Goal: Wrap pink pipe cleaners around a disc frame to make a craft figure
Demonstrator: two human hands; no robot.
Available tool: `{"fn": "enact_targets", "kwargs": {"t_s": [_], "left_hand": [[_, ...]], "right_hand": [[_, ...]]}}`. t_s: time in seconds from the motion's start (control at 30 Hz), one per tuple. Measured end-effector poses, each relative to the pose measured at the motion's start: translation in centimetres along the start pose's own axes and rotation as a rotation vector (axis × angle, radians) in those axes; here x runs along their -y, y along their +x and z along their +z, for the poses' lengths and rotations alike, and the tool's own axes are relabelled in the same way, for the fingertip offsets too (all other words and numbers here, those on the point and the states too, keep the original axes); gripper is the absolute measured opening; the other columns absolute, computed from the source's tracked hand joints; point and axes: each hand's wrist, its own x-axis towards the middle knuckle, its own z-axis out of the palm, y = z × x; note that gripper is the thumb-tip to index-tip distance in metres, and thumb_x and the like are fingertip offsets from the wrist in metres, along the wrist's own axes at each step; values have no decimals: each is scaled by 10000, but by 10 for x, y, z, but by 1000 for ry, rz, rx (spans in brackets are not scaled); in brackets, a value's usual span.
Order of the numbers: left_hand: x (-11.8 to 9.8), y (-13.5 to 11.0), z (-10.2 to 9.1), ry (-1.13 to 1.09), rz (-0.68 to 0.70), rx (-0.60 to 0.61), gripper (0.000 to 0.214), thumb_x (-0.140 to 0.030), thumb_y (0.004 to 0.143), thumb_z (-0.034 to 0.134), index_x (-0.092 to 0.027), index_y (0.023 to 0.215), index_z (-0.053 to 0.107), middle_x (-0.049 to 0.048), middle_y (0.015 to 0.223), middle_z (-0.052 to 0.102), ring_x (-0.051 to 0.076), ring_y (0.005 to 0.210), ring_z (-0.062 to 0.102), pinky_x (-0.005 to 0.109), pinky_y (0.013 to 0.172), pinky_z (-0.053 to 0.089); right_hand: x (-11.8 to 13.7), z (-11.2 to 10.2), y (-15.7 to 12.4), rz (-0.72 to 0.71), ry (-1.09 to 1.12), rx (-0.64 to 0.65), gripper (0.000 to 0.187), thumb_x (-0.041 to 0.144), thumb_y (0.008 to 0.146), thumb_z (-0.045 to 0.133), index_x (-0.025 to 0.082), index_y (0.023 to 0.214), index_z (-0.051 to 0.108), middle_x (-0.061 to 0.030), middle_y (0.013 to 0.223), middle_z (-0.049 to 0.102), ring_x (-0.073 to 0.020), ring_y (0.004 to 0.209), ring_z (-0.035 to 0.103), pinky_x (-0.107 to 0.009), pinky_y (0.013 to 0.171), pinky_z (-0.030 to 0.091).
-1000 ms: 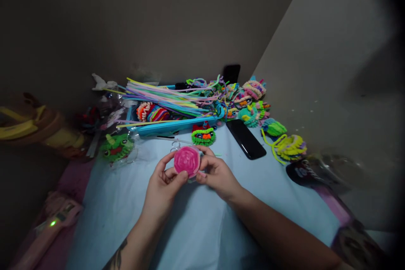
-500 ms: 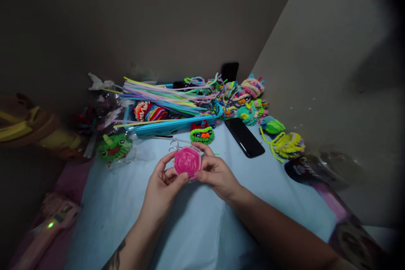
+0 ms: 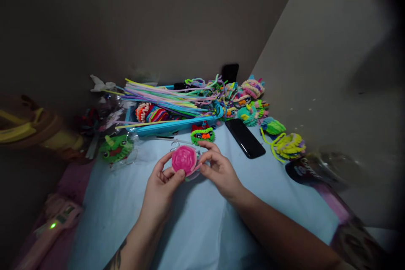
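A round pink coil (image 3: 184, 160), apparently wound from pipe cleaner, is held up over the blue-covered table. My left hand (image 3: 163, 183) grips its left and lower edge between thumb and fingers. At the coil's right side a thin pale pink pipe cleaner end (image 3: 198, 167) sticks out. My right hand (image 3: 220, 175) pinches that end between thumb and forefinger, its other fingers partly curled. Something pale green shows just under and behind the coil, too small to name. Behind it lie scissors (image 3: 175, 146), mostly hidden, and a green and red pipe cleaner figure (image 3: 203, 134).
A blue tray (image 3: 177, 126) at the back holds many pastel pipe cleaners (image 3: 164, 95). Several fuzzy figures crowd its right side. A black phone (image 3: 245, 138) lies right of centre, with a bottle (image 3: 311, 171) beyond it. A pink glue gun (image 3: 58, 219) is at lower left.
My right hand has moved slightly right, away from the coil's edge, drawing the pale pink end out. The coil has shifted a little left and up in my left hand.
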Motion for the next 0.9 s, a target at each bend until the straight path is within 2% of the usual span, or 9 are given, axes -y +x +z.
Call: {"fn": "enact_targets", "kwargs": {"t_s": [0.13, 0.27, 0.4, 0.6, 0.7, 0.8, 0.9], "left_hand": [[0, -2, 2, 41, -2, 3, 728, -240, 609, 803, -138, 1245, 463, 19, 684, 715, 112, 589, 623, 200, 636, 460], [0, -3, 3, 83, 12, 39, 718, -247, 620, 797, -135, 1245, 461, 34, 705, 722, 125, 623, 633, 207, 649, 462], [-3, -4, 5, 85, 0, -6, 750, -263, 581, 821, -129, 1233, 477, 31, 686, 718, 132, 617, 633, 206, 638, 461], [-3, -1, 1, -49, -36, -29, 724, -251, 613, 809, -128, 1249, 486, 38, 715, 715, 115, 605, 632, 187, 608, 459], [-5, 2, -2, -153, -51, -78, 683, -205, 618, 803, -126, 1229, 507, 39, 720, 711, 128, 636, 658, 201, 637, 495], [-9, 5, -5, -220, -86, -116, 640, -153, 625, 788, -126, 1206, 521, 69, 794, 728, 145, 667, 681, 214, 644, 528], [-12, 7, -7, -267, -90, -166, 588, -101, 647, 757, -127, 1190, 532, 83, 842, 736, 138, 655, 686, 194, 599, 538]], "right_hand": [[0, -1, 0, 4, -55, -25, 179, 376, 778, 668, 214, 713, 628, -70, 1266, 448, -246, 1246, 419, -397, 1045, 287], [-2, -1, 1, 90, 17, -2, 234, 394, 786, 649, 199, 669, 596, -69, 1232, 457, -241, 1207, 446, -379, 1020, 317], [-4, -1, 1, 129, 24, -20, 227, 393, 767, 670, 200, 667, 605, -70, 1181, 476, -240, 1194, 446, -368, 1013, 319], [-9, -1, 1, 64, 151, -60, 206, 392, 715, 718, 249, 828, 622, -56, 1179, 475, -241, 1172, 457, -350, 957, 364], [-12, -4, 4, 74, 151, -120, 177, 368, 731, 705, 256, 835, 615, -45, 1152, 512, -237, 1130, 492, -356, 942, 378], [0, -12, 19, 103, 64, -196, 154, 361, 737, 691, 244, 805, 618, -40, 1006, 588, -223, 1005, 547, -349, 881, 410], [28, -13, 53, 58, -85, -174, 160, 373, 745, 664, 225, 795, 628, -25, 810, 620, -192, 791, 568, -310, 720, 446]]}}
